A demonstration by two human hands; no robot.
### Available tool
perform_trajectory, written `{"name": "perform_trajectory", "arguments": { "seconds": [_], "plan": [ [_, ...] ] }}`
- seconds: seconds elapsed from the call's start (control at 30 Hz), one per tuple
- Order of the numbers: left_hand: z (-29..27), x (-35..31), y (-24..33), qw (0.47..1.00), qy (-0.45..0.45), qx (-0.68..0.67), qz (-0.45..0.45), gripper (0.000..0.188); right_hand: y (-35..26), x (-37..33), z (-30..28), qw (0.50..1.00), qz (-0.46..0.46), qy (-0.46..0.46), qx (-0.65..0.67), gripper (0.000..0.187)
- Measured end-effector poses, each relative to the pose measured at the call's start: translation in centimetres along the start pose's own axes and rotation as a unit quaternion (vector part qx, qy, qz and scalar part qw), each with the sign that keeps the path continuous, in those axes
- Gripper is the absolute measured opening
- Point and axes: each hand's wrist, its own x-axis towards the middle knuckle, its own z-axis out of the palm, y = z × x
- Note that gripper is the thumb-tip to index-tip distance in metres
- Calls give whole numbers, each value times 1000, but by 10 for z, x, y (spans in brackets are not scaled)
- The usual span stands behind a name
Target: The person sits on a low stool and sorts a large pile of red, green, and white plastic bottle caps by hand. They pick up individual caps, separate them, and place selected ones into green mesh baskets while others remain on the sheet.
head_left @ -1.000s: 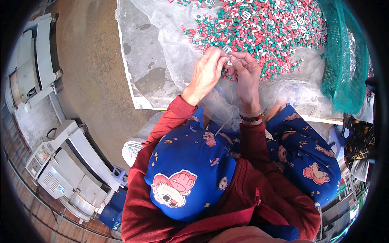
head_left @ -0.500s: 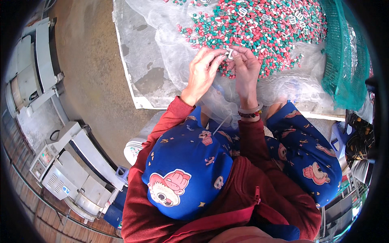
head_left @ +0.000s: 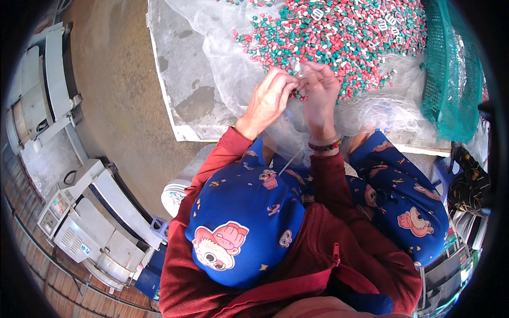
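Over the near edge of a heap of small red, green and white chips (head_left: 339,47), my two hands meet at the fingertips. Between them is a small white piece (head_left: 297,67), partly hidden by the fingers and blurred. My left hand (head_left: 269,99) pinches at its lower left side. My right hand (head_left: 321,91), smeared a little by motion, has its fingers bent closed around it from the right. Several flat white slotted pieces, like buckles, lie on the heap, one slotted piece (head_left: 317,14) at the top and others further right.
The heap lies on sheer white netting (head_left: 228,69) over a grey table (head_left: 193,103). Green mesh (head_left: 450,79) hangs at the right. A white tub (head_left: 175,195) stands by my left arm. Grey machines (head_left: 101,228) line the left side. Blue patterned cloth (head_left: 244,217) covers my lap.
My right hand has turned slightly and drawn a little lower, its wrist shifting left. The left hand has dropped slightly. The white piece has tilted and moved a little left between the fingers.
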Motion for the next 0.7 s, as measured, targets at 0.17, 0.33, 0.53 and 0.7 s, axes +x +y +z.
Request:
{"name": "perform_trajectory", "arguments": {
  "seconds": [0.17, 0.33, 0.53, 0.7],
  "plan": [
    [-2, 4, -2, 996, 59, 12, -60, 13, -2, 5, -4, 1000, -8, 2, 15, 10],
    [3, 11, -2, 993, 51, -10, -103, 17, 1, 0, -1, 999, -23, -22, -39, 10],
    [-1, 13, -3, 994, 3, -42, -106, 16, 0, -1, -2, 998, -25, -15, -51, 7],
    [-5, 15, -9, 997, -39, -50, -43, 11, 0, -5, -4, 999, -9, -5, -51, 6]
  ]
}}
